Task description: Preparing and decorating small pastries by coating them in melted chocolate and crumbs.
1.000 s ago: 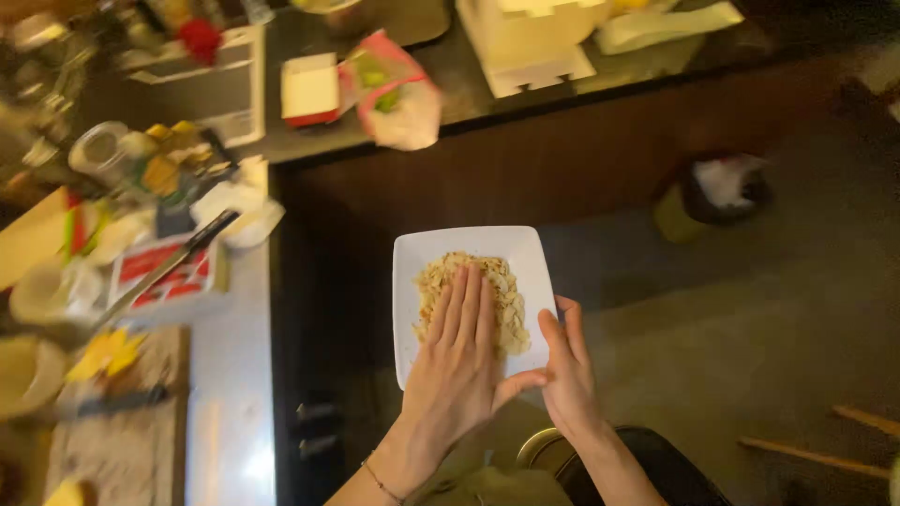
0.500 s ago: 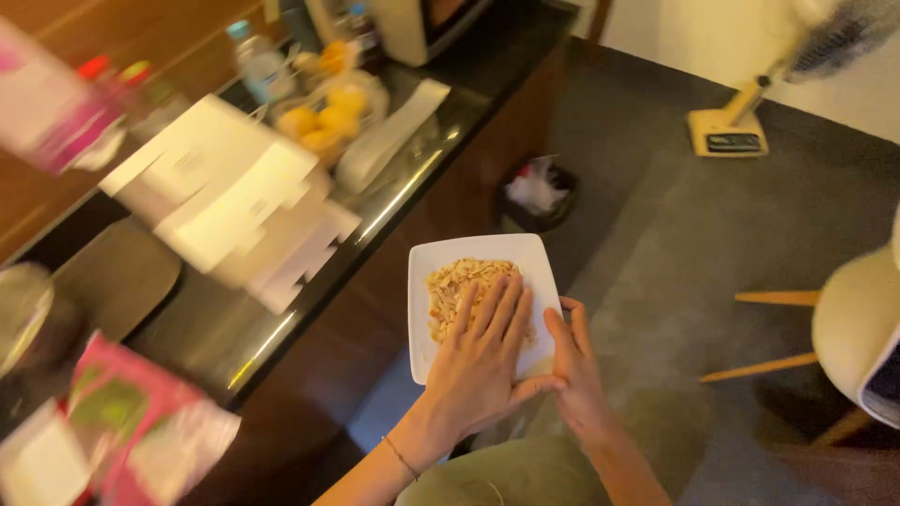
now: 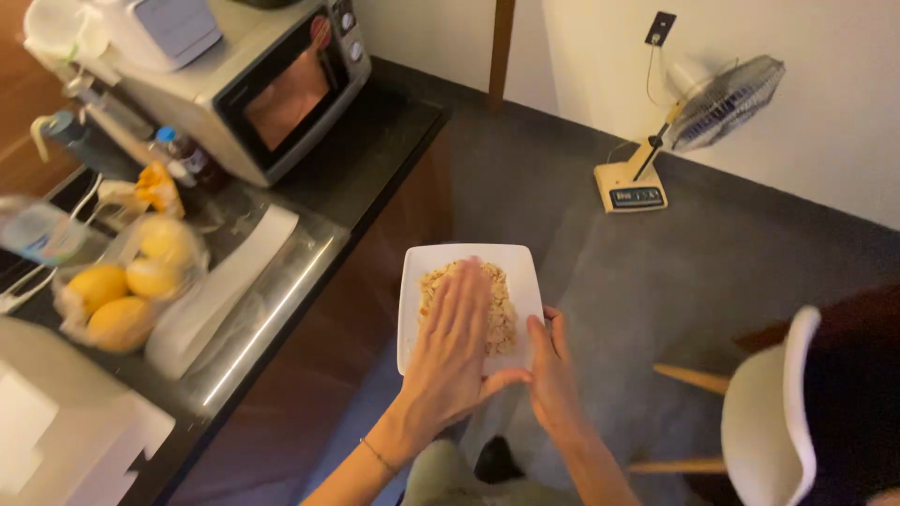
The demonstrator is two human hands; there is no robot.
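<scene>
A square white plate (image 3: pixel 422 272) carries a block of pale dry noodles (image 3: pixel 502 305). My left hand (image 3: pixel 455 351) lies flat over the noodles with its fingers together and stretched out. My right hand (image 3: pixel 553 370) grips the plate's near right edge from below and holds it in the air over the grey floor. The near part of the noodles is hidden under my left hand.
A dark counter (image 3: pixel 375 150) runs along the left with a microwave (image 3: pixel 253 89), a bag of yellow fruit (image 3: pixel 127 281), bottles and white boxes. A standing fan (image 3: pixel 670 131) is by the far wall. A white chair (image 3: pixel 773 422) stands at the right.
The view has swung along the counter towards the microwave and the fan. Both hands keep the same hold on the plate and noodles.
</scene>
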